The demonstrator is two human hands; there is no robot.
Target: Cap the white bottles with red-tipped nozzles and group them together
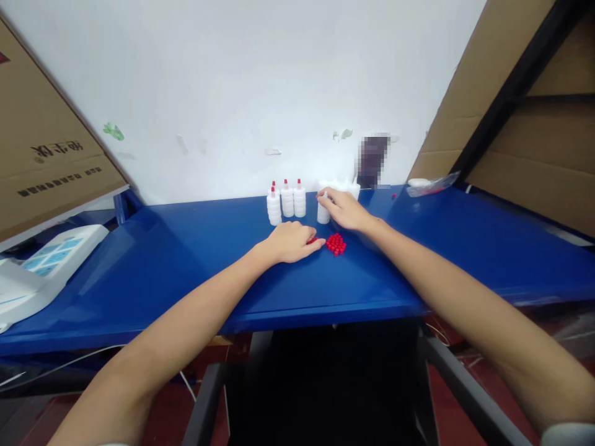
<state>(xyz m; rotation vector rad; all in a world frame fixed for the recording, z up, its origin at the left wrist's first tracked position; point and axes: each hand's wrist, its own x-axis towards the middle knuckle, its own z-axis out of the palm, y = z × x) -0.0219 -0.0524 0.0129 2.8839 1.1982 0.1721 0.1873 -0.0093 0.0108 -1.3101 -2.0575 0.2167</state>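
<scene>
Four red-tipped bottles (300, 203) stand capped on the blue surface (186, 266); the work looks partway, with loose red caps (335, 245) left and pale bottles (355, 190) behind. The right hand (344, 209) pinches one untipped bottle (323, 215); the left hand (294, 242) rests over caps, its grip hidden

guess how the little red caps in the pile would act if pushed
The red caps are probably light, looking so small. Heaped loosely on the smooth-looking blue table, they'd likely scatter; some might roll, since they seem roundish.
</scene>
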